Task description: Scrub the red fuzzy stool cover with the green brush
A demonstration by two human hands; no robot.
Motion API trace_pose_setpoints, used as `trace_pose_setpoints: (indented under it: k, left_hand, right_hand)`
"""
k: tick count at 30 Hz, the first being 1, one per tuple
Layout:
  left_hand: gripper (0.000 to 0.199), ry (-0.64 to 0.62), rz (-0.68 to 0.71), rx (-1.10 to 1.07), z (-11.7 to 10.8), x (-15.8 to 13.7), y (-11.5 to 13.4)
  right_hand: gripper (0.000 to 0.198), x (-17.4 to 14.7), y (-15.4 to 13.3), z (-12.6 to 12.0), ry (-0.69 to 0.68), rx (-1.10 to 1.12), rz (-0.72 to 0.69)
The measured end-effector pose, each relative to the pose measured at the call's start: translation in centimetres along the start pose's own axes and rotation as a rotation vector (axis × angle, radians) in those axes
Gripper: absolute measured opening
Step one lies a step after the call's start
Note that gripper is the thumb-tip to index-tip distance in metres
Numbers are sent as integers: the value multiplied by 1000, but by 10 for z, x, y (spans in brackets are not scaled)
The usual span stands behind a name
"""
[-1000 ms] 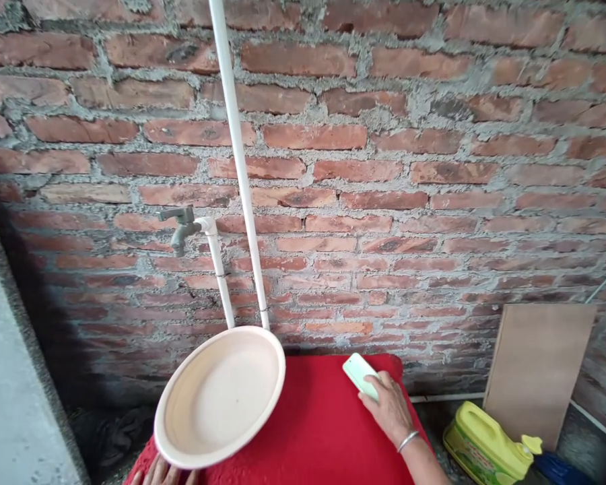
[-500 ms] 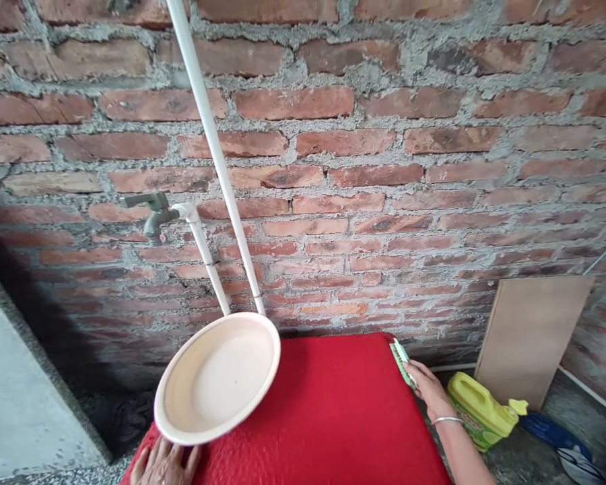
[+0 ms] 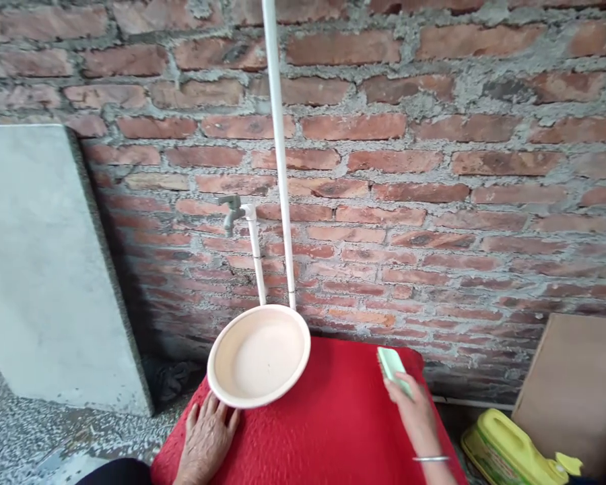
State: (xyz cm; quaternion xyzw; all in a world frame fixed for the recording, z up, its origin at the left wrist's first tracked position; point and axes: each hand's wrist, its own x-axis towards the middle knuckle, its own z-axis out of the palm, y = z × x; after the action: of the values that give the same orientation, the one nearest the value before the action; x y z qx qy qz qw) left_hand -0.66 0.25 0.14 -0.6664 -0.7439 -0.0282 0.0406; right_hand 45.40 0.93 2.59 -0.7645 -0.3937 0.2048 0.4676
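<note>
In my right hand [image 3: 408,404] is a pale green scrubbing brush [image 3: 392,364], held over the right part of the red cloth [image 3: 338,411], its bristles facing left. Whether the bristles touch the cloth I cannot tell. My left hand [image 3: 208,434] lies flat with fingers spread on the cloth's left side, fingertips at the near rim of a cream plastic basin [image 3: 267,357]. The basin stands tilted on the cloth's back left part, with a small dark speck inside. What lies under the cloth is hidden.
Behind the cloth rises a brick wall [image 3: 363,162] with a tap [image 3: 231,213] and a white pipe [image 3: 281,155]. A grey slab [image 3: 45,263] leans at left. On the right stand a yellow jug [image 3: 515,448] and a brown board [image 3: 580,391].
The view has swung left. The brush has moved from the cloth's right edge inward over the cloth, and its smooth back now faces me more. My left hand stays by the basin.
</note>
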Motion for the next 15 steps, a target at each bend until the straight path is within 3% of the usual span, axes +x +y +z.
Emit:
trace_pose_setpoints:
  k: [4, 7, 10, 15]
  left_hand:
    - [42, 53, 15, -42, 3, -1, -1]
    - [42, 92, 17, -93, 6, -2, 0]
    - [43, 115, 11, -134, 5, -3, 3]
    - [45, 132, 7, -187, 0, -4, 9]
  right_hand:
    - [42, -45, -61, 87, -175, -269, -272]
    - [34, -68, -90, 128, -246, -502, -382]
    - [28, -67, -93, 132, -291, -611, -434]
    - [37, -34, -74, 96, -181, -845, -328]
